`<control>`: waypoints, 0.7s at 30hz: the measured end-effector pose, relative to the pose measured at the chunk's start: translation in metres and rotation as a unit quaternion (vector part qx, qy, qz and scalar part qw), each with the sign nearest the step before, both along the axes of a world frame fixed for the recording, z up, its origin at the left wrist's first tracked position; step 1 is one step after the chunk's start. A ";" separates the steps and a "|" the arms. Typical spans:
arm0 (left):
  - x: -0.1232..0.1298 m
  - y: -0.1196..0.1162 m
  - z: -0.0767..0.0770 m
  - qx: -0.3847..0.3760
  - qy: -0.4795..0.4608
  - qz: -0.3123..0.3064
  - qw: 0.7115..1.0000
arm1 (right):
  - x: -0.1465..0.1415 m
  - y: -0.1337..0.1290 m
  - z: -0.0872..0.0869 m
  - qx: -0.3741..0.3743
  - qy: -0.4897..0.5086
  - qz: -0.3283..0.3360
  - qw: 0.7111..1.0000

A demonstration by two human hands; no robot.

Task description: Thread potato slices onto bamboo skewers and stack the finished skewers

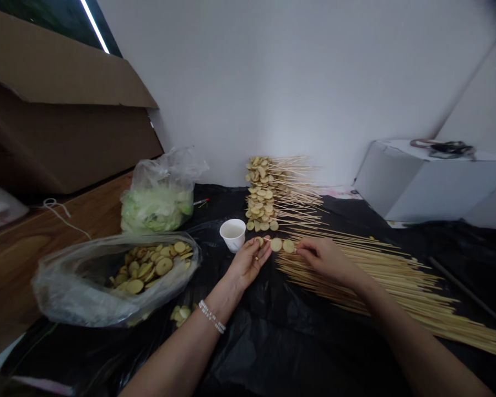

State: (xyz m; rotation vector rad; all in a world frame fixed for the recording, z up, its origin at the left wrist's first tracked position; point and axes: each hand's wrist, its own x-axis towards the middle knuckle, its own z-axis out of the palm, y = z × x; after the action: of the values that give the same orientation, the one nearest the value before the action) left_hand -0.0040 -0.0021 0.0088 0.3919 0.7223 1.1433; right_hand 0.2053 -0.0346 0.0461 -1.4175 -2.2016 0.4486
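My left hand (251,259) pinches a round, pale yellow potato slice (259,241) at the tip end of a thin wooden skewer. Two more potato slices (276,245) sit threaded on the skewer between my hands. At the skewer's other side, my right hand (320,255) is closed around the stick close to the slices. Under my right arm lies a wide spread of bare wooden skewers (380,281). Just beyond my hands, a stack of loaded potato skewers (261,201) lies with the slices to the left and sticks to the right.
A clear plastic bag of potato slices (86,292) lies open at left, with loose slices (181,314) beside it. Behind are a bag of pale green vegetable (159,207), a white paper cup (233,234), a cardboard box (66,132) and a white box (434,182). Black plastic sheeting (264,342) covers the surface.
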 end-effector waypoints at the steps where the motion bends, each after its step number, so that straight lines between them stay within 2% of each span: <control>1: 0.000 0.000 0.001 -0.003 0.002 0.002 1.000 | 0.000 0.000 0.000 0.001 -0.006 0.000 1.000; 12: 0.000 -0.001 0.004 0.002 0.013 -0.002 1.000 | 0.001 -0.001 0.001 -0.005 0.001 -0.002 1.000; 21: 0.002 0.000 0.003 -0.025 -0.001 0.017 1.000 | 0.000 -0.001 0.003 -0.002 0.009 -0.005 1.000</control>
State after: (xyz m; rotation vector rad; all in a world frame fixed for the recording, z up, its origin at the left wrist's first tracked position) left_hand -0.0023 -0.0024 0.0122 0.3380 0.7567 1.1561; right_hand 0.2050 -0.0357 0.0491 -1.4206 -2.1796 0.4611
